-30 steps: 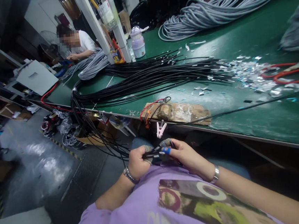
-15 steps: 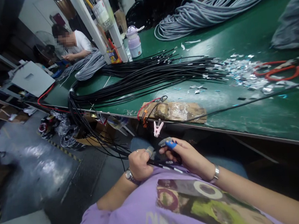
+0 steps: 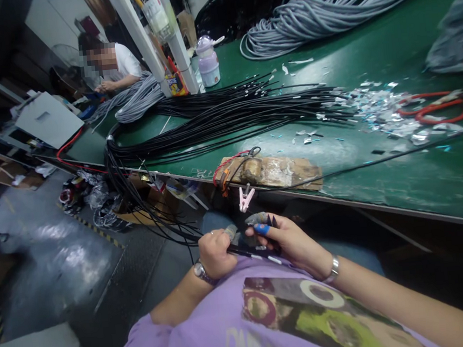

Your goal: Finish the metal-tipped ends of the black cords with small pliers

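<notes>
My left hand (image 3: 216, 252) is closed around black cables (image 3: 244, 255), whose ends with white tips stick out toward my right hand. The rest of these cables trail left toward the bench edge. My right hand (image 3: 280, 237) is close to the cable ends, its thumb and forefinger nearly together and the other fingers curled. Blue tape wraps its thumb and grey tape its forefinger. A small dark pointed thing (image 3: 273, 221) shows between its fingers; I cannot make out what it is. Above my hands, a pink clothes peg (image 3: 245, 199) hangs at the bench edge.
On the green bench (image 3: 411, 190) lie a long black cable bundle (image 3: 219, 121), grey cable coils (image 3: 303, 21), foil scraps (image 3: 383, 109) and red-handled scissors (image 3: 445, 109). A wooden block (image 3: 275, 170) sits at the edge. A lilac bottle (image 3: 207, 62) stands behind. Another person (image 3: 120, 67) sits far left.
My right thumb and forefinger have shifted slightly, and the dark thing between the fingers shows more. My left hand keeps its grip on the cables. The view has moved a little.
</notes>
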### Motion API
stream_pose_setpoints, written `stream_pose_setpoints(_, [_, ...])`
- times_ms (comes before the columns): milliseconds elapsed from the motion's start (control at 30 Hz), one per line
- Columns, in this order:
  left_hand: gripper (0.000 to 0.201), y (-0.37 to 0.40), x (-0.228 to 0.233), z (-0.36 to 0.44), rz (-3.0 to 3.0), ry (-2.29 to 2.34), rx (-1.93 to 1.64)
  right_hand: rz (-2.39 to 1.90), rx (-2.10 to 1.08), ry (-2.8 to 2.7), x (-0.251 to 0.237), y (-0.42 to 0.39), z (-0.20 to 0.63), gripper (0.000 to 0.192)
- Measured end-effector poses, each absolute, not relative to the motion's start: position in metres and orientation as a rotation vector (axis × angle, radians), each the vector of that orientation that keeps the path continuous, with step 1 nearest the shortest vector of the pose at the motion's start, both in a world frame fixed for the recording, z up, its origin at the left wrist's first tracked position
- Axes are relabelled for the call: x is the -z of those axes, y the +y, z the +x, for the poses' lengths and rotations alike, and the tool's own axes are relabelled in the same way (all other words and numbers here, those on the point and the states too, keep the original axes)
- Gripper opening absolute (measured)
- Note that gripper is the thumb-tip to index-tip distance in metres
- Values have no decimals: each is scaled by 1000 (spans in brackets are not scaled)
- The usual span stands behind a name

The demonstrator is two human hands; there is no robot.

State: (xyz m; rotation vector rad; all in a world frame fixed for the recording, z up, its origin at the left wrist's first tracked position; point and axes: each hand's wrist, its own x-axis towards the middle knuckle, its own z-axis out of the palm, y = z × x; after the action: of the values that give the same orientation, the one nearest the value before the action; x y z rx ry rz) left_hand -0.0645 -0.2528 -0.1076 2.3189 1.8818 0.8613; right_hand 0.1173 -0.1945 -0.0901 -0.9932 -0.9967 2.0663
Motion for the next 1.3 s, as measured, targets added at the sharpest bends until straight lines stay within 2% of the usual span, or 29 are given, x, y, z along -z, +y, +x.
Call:
stream_pose_setpoints(300, [15,-253,113,-66,2352,1906,-816,-1108,-1976,-1065,82,-191,114,33])
stream_pose_setpoints(467, [12,-251,111,-63,2121,1883,-925,-1063,-2287,-936,85,-194,111,26])
stream_pose_setpoints(600, [11,-245,103,-62,1735,1751,-1082,-1016,-2369,-1210,87,-195,108,25])
stream_pose_setpoints(767, [29,-239,91,-64,1403,1650,-1186,-1069,-2147,-1140,89,-188,108,28])
stream_pose_setpoints(900, [44,-243,93,-71,1246,1624,-1122,-1048,-2097,-1183,90,-184,106,31])
stream_pose_setpoints(1200, [53,-249,93,-82,1108,1474,-1035,-939,-2102,-1224,85,-181,91,44])
stream_pose_setpoints(1300, [56,-247,85,-76,1150,1434,-1004,-879,-2133,-1235,84,-181,86,41])
